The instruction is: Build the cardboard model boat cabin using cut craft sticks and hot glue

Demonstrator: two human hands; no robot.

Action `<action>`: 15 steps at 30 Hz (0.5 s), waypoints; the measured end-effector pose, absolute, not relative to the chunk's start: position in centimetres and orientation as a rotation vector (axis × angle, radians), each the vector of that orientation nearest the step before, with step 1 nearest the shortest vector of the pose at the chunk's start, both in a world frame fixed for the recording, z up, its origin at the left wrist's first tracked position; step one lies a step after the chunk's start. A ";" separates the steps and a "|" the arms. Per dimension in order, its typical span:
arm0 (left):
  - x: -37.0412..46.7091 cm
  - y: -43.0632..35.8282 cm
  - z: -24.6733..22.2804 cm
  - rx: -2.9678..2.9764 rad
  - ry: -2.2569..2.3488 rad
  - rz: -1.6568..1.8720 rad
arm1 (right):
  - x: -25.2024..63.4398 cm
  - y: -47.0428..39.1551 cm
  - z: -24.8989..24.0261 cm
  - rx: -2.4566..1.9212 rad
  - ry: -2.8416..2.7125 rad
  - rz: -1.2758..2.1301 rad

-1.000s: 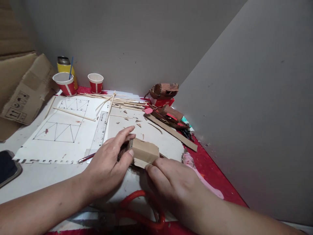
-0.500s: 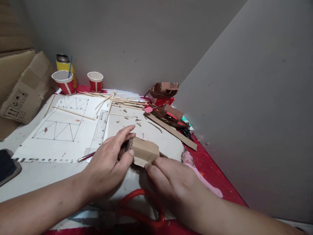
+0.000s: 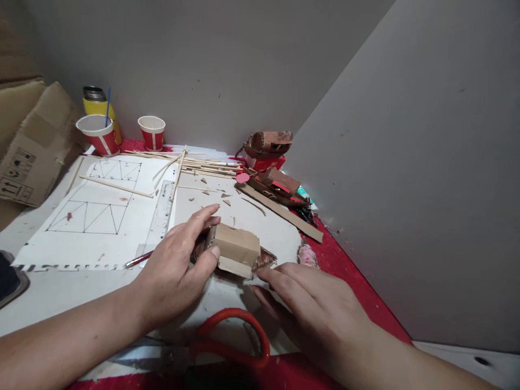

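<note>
On the white board (image 3: 280, 238), between our two hands, we are holding down a folded cardboard piece (image 3: 238, 246), which is resting over a reddish-brown base (image 3: 266, 260) whose pointed right end is showing past it. Our left hand (image 3: 181, 262) is gripping the piece at its left end, the thumb pressing on the near side while the fingers are stretching past the far edge. Our right hand (image 3: 314, 300) is hovering by the near right corner with thumb and forefinger standing apart; we are not managing to tell whether the forefinger is touching the piece. Nearest us, the scissors (image 3: 265, 341) are lying with an orange-red handle showing. Beyond the piece, small brown scraps (image 3: 226, 203) are lying scattered, and a cardboard strip (image 3: 292, 219) is running alongside a brown model (image 3: 280, 181). To the left, a pen (image 3: 138, 258) and a clear ruler (image 3: 160, 211) are lying beside a paper (image 3: 89, 249) bearing drawn triangles.
</note>
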State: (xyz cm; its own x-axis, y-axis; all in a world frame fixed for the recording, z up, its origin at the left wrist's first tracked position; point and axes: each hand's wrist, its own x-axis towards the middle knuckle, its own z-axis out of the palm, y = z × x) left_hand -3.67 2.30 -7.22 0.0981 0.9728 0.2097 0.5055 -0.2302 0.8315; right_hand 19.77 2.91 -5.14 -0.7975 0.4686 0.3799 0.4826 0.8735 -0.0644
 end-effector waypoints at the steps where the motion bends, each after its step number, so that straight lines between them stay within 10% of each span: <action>1: -3.7 2.3 -7.3 1.821 1.451 1.041 | 20.0 2.8 -5.1 -0.712 -2.639 -0.051; 15: -4.0 2.4 -7.6 1.954 1.500 1.035 | 19.5 4.1 -7.3 -0.627 -2.527 -0.261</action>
State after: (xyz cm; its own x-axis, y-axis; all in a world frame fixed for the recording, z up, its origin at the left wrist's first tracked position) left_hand -4.03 2.38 -7.63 0.1201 0.9519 0.2819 0.6011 -0.2957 0.7425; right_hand 19.54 4.10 -7.34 -0.7586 0.3814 0.5283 0.4813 0.8745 0.0596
